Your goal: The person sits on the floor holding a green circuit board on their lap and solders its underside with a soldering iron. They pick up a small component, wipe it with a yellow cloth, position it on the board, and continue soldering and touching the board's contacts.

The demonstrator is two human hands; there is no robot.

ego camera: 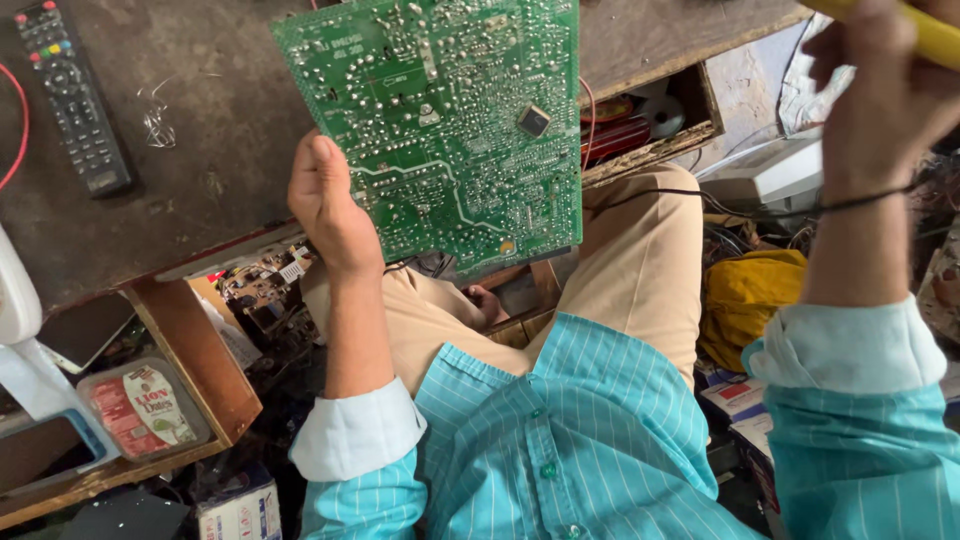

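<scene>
My left hand [325,205] is clenched on the lower left edge of a green circuit board [445,125]; the thumb lies along the near side and the fingers are hidden behind the board, so I see only the back of the hand and the wrist. The board is held up, solder side toward me, tilted a little, with a small dark square chip [533,121] showing right of its middle. It hangs over the edge of the dark table [215,120] and above my lap.

My right hand [885,85] is raised at the upper right, closed around a yellow handle [935,35] that runs out of the picture; what kind of tool it is I cannot tell. A thin black band [865,200] circles that wrist, and both arms end in turquoise striped sleeves with pale cuffs.

On the table to the left lies a black remote control [70,95] with coloured buttons, well apart from the board, and a bit of tangled wire [158,125] nearer to it. Below the table's left end a clear plastic box [145,410] rests on a wooden shelf [215,385]. To my right, beside my beige trouser leg, lies a crumpled yellow cloth [745,300].
</scene>
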